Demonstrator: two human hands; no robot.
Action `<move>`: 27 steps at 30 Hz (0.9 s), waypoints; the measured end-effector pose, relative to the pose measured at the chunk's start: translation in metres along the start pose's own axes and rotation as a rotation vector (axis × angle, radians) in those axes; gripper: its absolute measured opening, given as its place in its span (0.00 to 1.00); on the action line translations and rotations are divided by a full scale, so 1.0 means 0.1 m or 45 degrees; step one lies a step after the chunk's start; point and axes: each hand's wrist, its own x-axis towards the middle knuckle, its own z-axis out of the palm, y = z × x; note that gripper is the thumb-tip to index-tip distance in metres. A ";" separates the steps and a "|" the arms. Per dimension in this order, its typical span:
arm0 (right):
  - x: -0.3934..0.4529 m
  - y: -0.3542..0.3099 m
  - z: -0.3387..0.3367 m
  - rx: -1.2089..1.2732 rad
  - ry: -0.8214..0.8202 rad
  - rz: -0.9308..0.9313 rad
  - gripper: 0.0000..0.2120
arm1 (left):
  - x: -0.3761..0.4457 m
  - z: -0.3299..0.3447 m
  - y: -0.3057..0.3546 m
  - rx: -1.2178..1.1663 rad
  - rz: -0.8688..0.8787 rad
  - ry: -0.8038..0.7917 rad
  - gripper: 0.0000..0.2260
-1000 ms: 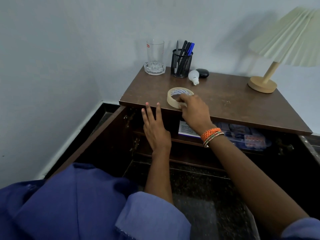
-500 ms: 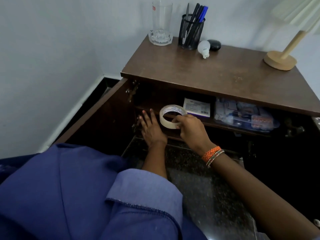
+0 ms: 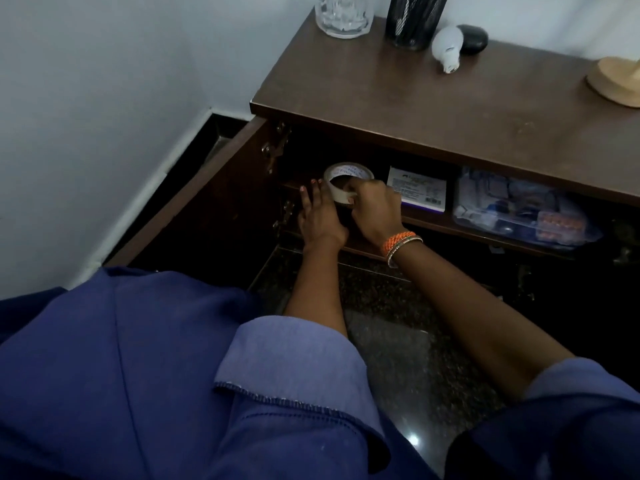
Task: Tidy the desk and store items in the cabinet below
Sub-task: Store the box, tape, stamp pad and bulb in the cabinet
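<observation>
A cream roll of tape (image 3: 341,177) is at the left end of the cabinet's upper shelf (image 3: 429,224), tilted, with my right hand (image 3: 374,211) shut on its near rim. Whether the roll rests on the shelf I cannot tell. My left hand (image 3: 318,216) lies flat with fingers spread against the shelf edge just left of the roll, touching nothing else. On the brown desk top (image 3: 450,98) stand a glass on a glass dish (image 3: 343,15), a black mesh pen holder (image 3: 414,19), a white bulb (image 3: 446,46) and a black oval case (image 3: 472,38).
A white and purple box (image 3: 417,190) and a clear plastic box of small items (image 3: 519,209) sit on the same shelf to the right. The left cabinet door (image 3: 207,202) stands open against the wall. A wooden lamp base (image 3: 616,81) is at the desk's right. Speckled dark floor lies below.
My right hand lifted the tape roll off the desk top and carried it down into the cabinet's upper shelf. My left hand dropped from the desk edge to the shelf edge. The view tilted down.
</observation>
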 end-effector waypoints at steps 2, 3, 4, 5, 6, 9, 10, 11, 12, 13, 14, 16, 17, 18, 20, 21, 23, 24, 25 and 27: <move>0.07 0.02 0.04 -0.013 0.001 0.005 0.17 | 0.06 0.00 -0.02 0.032 -0.007 -0.038 0.39; 0.09 0.03 0.06 -0.020 0.000 0.007 0.18 | 0.07 0.01 -0.04 0.045 -0.016 -0.055 0.39; 0.11 0.05 0.09 -0.031 0.002 0.008 0.17 | 0.08 0.03 -0.06 0.054 -0.027 -0.069 0.39; 0.12 0.06 0.11 -0.045 0.007 0.005 0.17 | 0.09 0.05 -0.09 0.057 -0.035 -0.077 0.39; 0.14 0.07 0.12 -0.056 0.013 -0.001 0.16 | 0.09 0.08 -0.11 0.057 -0.036 -0.074 0.39; 0.15 0.11 0.16 -0.053 0.036 -0.004 0.14 | 0.08 0.14 -0.14 0.051 -0.015 -0.027 0.39; 0.15 0.12 0.18 -0.060 0.042 -0.002 0.14 | 0.08 0.16 -0.14 0.051 -0.012 -0.017 0.40; 0.16 0.12 0.19 -0.075 0.047 0.001 0.14 | 0.08 0.17 -0.14 0.048 -0.012 -0.011 0.40; 0.16 0.13 0.20 -0.088 0.053 0.004 0.14 | 0.08 0.19 -0.14 0.042 -0.014 -0.007 0.40; 0.18 0.13 0.22 -0.090 0.061 0.006 0.14 | 0.08 0.20 -0.14 0.031 -0.018 -0.003 0.41; 0.19 0.13 0.24 -0.085 0.069 0.007 0.14 | 0.08 0.22 -0.14 0.019 -0.022 0.002 0.41; 0.23 0.14 0.26 -0.093 0.074 0.014 0.15 | 0.08 0.23 -0.13 -0.002 -0.032 0.003 0.42; 0.23 0.15 0.27 -0.108 0.078 0.014 0.15 | 0.08 0.23 -0.13 -0.008 -0.037 -0.003 0.42; 0.24 0.17 0.28 -0.127 0.087 0.012 0.15 | 0.08 0.22 -0.12 -0.014 -0.041 -0.011 0.42; 0.23 0.20 0.29 -0.154 0.114 0.011 0.16 | 0.07 0.21 -0.11 -0.022 -0.050 -0.025 0.41; 0.22 0.22 0.30 -0.165 0.132 0.007 0.16 | 0.07 0.20 -0.11 -0.024 -0.055 -0.027 0.41; 0.19 0.26 0.34 -0.189 0.186 -0.037 0.18 | 0.06 0.20 -0.09 -0.025 -0.064 -0.031 0.41; 0.18 0.29 0.36 -0.197 0.202 -0.067 0.20 | 0.06 0.19 -0.07 -0.025 -0.069 -0.039 0.41; 0.17 0.31 0.39 -0.196 0.196 -0.097 0.23 | 0.06 0.18 -0.05 -0.023 -0.075 -0.049 0.41; 0.12 0.31 0.42 -0.181 0.122 -0.129 0.29 | 0.06 0.15 -0.02 -0.002 -0.088 -0.060 0.41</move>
